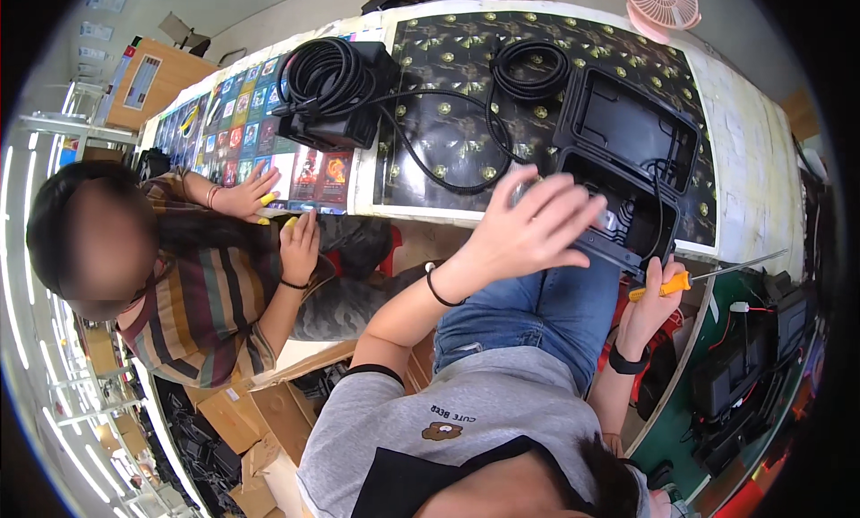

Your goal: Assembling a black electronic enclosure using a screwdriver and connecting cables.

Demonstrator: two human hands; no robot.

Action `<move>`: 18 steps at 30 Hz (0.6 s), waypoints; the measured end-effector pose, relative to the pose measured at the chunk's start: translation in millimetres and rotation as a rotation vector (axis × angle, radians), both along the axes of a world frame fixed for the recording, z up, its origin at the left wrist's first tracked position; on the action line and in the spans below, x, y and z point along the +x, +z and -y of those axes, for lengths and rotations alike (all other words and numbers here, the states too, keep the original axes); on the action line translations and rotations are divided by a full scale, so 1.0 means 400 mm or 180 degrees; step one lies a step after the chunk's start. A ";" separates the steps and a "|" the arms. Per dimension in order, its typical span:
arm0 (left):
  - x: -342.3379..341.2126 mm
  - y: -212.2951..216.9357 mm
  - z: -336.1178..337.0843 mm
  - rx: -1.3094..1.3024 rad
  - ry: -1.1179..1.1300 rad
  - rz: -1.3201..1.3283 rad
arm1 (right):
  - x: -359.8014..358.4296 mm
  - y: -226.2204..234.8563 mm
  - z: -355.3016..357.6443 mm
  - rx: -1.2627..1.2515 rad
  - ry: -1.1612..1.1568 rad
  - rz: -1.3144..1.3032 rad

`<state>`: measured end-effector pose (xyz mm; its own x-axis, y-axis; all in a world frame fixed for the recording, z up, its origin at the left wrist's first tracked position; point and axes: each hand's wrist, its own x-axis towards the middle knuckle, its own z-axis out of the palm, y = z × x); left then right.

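A black hard plastic case [685, 146] lies on the table in front of me, its lid swung back. Inside its near half are metallic parts and a black cable, partly hidden by my hand. My left hand [537, 218] hovers over the case's near left corner, fingers spread and slightly blurred. Beside its far fingers is a small greyish shiny spot that I cannot make out. My right hand [652, 308] wraps round the orange-yellow handle of a screwdriver [667, 286], close to the case's near right corner. The screwdriver's long thin shaft points right, away from the case.
Coiled black cable [530, 70] lies behind the case, with more coiled cable [327, 75] on a black box to the left. A pink fan [661, 6] stands at the back right. A co-worker [206, 285] sits left. Black devices [739, 384] rest on a green surface at right.
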<state>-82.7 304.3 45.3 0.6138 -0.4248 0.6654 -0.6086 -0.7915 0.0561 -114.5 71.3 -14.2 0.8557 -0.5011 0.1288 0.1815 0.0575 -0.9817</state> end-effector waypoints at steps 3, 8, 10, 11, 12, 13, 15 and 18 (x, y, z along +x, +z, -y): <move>-0.017 -0.066 -0.001 -0.0085 -0.0275 0.0941 | -0.001 0.005 -0.003 0.0018 0.0054 -0.0095; -0.018 -0.065 0.004 0.0180 -0.0037 0.0005 | -0.001 0.020 -0.019 0.0212 0.0107 -0.0103; -0.018 -0.054 0.013 0.0268 0.0233 0.0009 | 0.003 0.023 -0.018 0.0188 0.0129 -0.0106; -0.008 -0.053 0.012 0.0275 0.0196 0.0003 | 0.004 0.024 -0.016 0.0184 0.0175 -0.0089; 0.000 -0.063 0.012 0.0223 0.0057 -0.0114 | 0.001 0.004 -0.008 0.0015 0.0034 -0.0053; 0.008 -0.065 0.012 0.0183 -0.0078 -0.0215 | 0.000 0.007 -0.009 0.0010 0.0024 -0.0045; 0.012 -0.053 0.012 0.0291 -0.0124 -0.0272 | -0.002 0.017 -0.013 0.0122 0.0073 -0.0184; 0.022 -0.051 0.021 0.0465 -0.0190 -0.0122 | 0.003 -0.029 0.021 0.0060 0.0047 -0.0198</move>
<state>-73.9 295.7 24.9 0.6083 -0.5519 0.5704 -0.6545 -0.7553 -0.0329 -113.3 62.8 -26.0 0.8691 -0.4902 0.0658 0.1191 0.0782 -0.9898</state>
